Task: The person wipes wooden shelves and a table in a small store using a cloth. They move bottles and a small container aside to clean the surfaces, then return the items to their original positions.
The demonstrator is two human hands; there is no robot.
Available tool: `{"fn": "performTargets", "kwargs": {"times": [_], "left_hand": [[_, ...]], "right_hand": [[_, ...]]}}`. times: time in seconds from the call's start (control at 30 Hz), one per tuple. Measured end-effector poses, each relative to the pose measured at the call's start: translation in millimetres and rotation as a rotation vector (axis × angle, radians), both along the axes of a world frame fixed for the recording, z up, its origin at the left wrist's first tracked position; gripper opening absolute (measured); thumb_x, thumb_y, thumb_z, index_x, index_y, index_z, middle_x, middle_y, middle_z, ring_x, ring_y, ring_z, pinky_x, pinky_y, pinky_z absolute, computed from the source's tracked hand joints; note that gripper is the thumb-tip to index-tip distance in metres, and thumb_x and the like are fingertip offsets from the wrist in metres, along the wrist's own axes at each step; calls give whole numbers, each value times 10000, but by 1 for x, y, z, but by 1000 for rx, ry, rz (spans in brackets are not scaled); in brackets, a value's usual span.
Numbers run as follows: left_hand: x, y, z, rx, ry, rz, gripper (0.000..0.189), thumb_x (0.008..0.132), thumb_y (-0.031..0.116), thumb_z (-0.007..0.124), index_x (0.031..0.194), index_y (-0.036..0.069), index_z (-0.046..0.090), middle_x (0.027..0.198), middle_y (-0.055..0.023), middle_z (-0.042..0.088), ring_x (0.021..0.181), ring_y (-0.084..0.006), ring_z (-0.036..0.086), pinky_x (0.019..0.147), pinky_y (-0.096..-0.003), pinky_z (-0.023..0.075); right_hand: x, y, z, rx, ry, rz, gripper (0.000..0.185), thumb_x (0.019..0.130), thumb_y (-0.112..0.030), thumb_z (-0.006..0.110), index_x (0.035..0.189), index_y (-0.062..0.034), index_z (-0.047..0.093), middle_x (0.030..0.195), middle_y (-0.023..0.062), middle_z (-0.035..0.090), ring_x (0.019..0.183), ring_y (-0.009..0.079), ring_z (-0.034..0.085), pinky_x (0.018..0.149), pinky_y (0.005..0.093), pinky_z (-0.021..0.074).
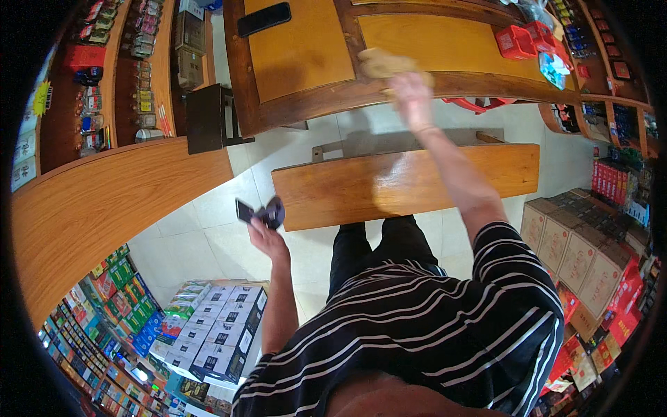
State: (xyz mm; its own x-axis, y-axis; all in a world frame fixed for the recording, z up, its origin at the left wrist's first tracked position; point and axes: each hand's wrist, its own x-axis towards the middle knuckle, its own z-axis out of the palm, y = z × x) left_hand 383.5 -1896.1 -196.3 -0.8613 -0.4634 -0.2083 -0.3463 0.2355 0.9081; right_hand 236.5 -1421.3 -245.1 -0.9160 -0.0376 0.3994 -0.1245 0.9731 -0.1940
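My right hand [411, 99] presses a tan cloth [384, 63] onto the wooden table [299, 57], near its front edge. Both hand and cloth are blurred. To the left, over the tiled floor, my left hand [269, 241] grips a small dark stand-like device [270, 212] with a flat plate and a rounded part. What exactly it is cannot be told. A black smartphone [264, 20] lies on the table's far left panel. Between my legs and the table stands a long wooden bench [333, 193].
Red plastic baskets [516, 43] sit at the table's right end. A dark stool [205, 120] stands by its left side. Shelves of bottles [143, 101] and a wooden counter [120, 182] run along the left. White boxes [224, 328] are stacked lower left, cardboard cartons [565, 234] at right.
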Motion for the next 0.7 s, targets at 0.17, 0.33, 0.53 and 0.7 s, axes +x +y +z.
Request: {"fn": "performTargets", "kwargs": {"times": [0.17,0.33,0.53,0.7], "left_hand": [[-120,68,27,129,232,-225,304,1090,231,519,1080,-40,656,897,-54,664,823,-117,550,782,-289,497],[-225,131,38,-37,279,-443,292,1076,192,534,1026,-69,655,848,-60,675,797,-121,549,743,-305,477],[-331,170,-2,396,204,-166,245,1067,153,557,1051,-42,704,877,-61,694,808,-165,651,764,-313,537],[-372,197,-18,397,174,-87,273,1064,110,569,1264,-47,668,953,-58,699,845,-148,652,803,-296,539]], "right_hand": [[142,228,-27,-47,-457,-739,256,931,-197,615,1134,-103,739,1156,123,712,1106,309,662,923,440,543],[361,299,-10,-1575,-318,-1188,265,1005,-224,605,1182,-37,668,1083,90,716,797,175,668,604,350,531],[342,201,50,-1301,-413,-842,294,1070,-293,565,1149,-33,678,988,22,676,852,123,632,693,311,530],[139,189,90,-1652,-203,-489,472,1068,-361,567,1342,22,597,1238,91,660,1081,160,633,969,323,515]]}}
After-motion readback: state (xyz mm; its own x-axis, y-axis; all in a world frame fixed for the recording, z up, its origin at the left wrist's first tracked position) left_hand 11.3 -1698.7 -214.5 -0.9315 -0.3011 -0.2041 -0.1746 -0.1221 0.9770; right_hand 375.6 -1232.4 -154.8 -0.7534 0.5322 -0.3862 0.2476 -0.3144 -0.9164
